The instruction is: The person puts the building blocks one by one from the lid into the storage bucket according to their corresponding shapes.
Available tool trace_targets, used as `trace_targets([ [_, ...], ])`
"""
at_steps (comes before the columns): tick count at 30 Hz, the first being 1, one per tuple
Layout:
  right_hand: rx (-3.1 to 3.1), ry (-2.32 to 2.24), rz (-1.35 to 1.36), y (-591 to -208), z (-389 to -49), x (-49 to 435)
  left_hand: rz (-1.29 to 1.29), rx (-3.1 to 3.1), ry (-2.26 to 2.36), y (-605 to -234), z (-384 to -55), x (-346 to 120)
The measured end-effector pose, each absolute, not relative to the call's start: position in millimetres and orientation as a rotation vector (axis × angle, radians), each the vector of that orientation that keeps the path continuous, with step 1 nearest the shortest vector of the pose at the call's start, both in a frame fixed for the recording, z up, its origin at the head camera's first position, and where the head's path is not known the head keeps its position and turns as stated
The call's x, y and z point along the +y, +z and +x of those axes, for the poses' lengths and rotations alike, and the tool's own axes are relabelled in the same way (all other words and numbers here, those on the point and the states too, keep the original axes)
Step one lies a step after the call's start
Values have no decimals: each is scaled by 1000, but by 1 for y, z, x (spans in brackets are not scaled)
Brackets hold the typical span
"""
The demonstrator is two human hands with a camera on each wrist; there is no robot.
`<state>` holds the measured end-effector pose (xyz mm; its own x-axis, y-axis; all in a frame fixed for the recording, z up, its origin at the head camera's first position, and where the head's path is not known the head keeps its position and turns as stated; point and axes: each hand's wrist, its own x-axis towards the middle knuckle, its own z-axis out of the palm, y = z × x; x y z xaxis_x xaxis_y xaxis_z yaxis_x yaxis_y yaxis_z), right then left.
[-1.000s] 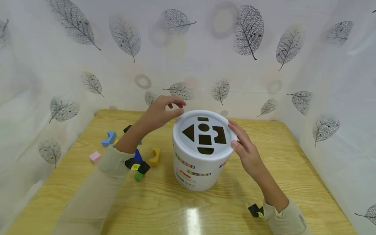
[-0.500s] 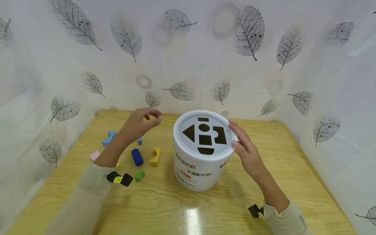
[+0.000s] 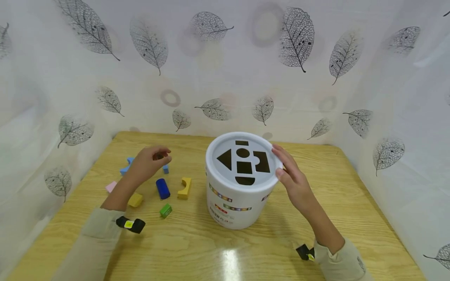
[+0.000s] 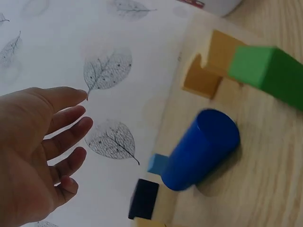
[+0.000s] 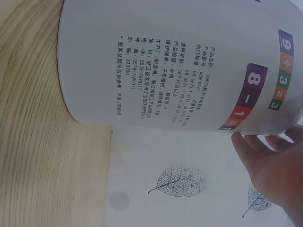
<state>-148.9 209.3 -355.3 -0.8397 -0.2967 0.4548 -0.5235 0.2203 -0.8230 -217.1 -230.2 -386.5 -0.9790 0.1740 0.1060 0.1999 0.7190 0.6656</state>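
Note:
A white bucket (image 3: 225,203) with shape cut-outs in its lid (image 3: 230,171) stands upright on the table. My right hand (image 3: 293,179) rests on its right side at the rim, fingers and thumb spread and lightly bent. The right wrist view shows that hand (image 5: 274,165) against the printed wall. Above the blocks at the left hovers my left hand (image 3: 145,166), loosely curved with nothing held. Nearby lie a blue cylinder (image 3: 163,189), a yellow notched block (image 3: 184,188), a green block (image 3: 166,210) and a yellow block (image 3: 135,200). A black block (image 4: 144,198) appears in the left wrist view.
A light blue arch block (image 3: 125,169), partly hidden by the left arm, and a pink block (image 3: 111,186) lie farther left. A small light blue block (image 3: 166,169) is beside the left fingertips. White leaf-patterned cloth (image 3: 225,78) encloses the wooden table (image 3: 197,249).
My left hand has moved from beside the bucket's lid leftward and down over the blocks. My right hand and the bucket have stayed in place.

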Motion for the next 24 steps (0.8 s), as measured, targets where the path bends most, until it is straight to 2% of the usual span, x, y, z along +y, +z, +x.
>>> trace_targets([
  [13, -2288, 1678, 777, -355, -148, 209, -240, -3058, -778, -416, -222, -244],
  [24, -2277, 1675, 809, -355, -148, 209, -219, -3090, -645, -418, -219, -240],
])
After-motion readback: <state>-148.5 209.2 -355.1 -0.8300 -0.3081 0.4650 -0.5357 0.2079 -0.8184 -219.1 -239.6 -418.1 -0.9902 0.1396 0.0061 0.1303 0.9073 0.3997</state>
